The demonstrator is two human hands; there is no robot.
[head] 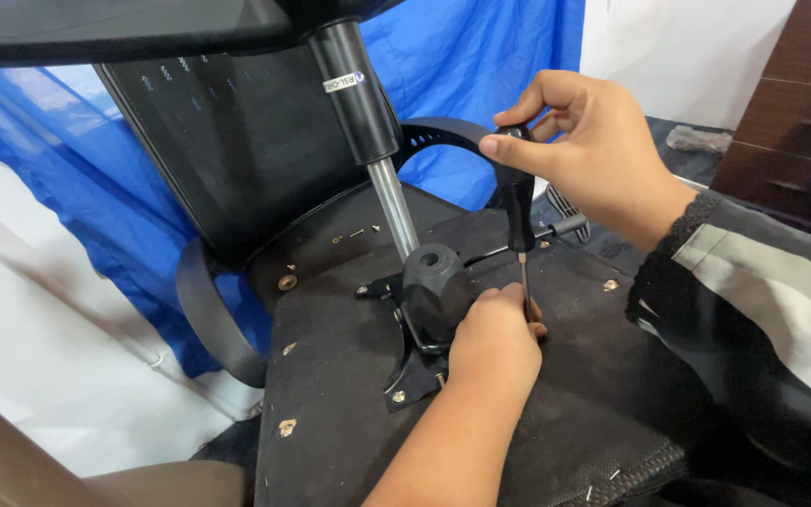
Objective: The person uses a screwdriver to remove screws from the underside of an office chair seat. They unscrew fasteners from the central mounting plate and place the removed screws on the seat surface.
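An office chair lies upside down, its black seat underside (349, 376) facing up. A black metal mechanism (432, 291) is fixed at its middle, and a gas cylinder (360, 103) rises from it. My right hand (584, 141) grips the black handle of a screwdriver (518, 211), which stands upright with its tip down at the mechanism plate. My left hand (492, 343) rests on the plate at the tip, fingers closed around the shaft's lower end.
The chair's mesh backrest (237, 141) stands behind, with a curved armrest (208, 319) at the left. Blue plastic sheeting (481, 56) hangs at the back. Dark wooden furniture (790, 103) is at the right. Several screws dot the seat underside.
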